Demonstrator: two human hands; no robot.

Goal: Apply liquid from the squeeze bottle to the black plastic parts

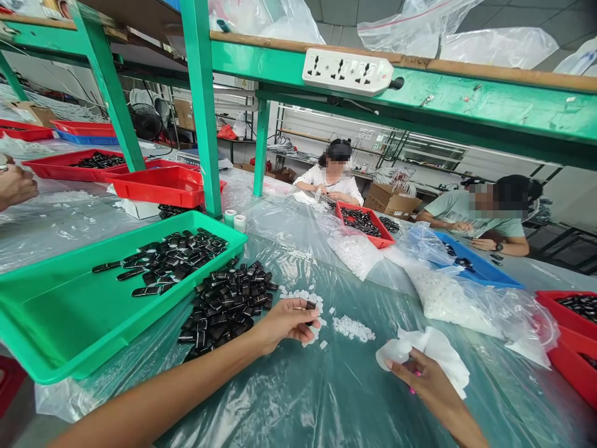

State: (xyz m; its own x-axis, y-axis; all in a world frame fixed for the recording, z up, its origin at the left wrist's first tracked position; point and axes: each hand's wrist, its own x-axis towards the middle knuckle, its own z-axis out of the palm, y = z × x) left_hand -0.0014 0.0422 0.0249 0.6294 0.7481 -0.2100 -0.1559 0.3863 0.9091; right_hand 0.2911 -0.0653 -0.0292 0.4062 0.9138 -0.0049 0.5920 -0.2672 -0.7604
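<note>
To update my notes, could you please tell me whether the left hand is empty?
No, the left hand holds a dark piece.

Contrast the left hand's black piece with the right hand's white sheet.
Colour: black piece dark, white sheet pale.
Size: piece smaller, sheet larger.
Shape: piece looks narrow, sheet broad and rounded.
Shared: both are held, one by the left hand, the other by the right hand.

On the left, a tray (60, 311) holds parts (172, 258); a pile of parts (228, 305) lies just right of it on the table (289, 398). The left hand (293, 320) is right of the pile, then a heap of pieces (354, 328), then the right hand (422, 373) by a sheet (450, 364). Beyond lies a bag (459, 305)
</note>
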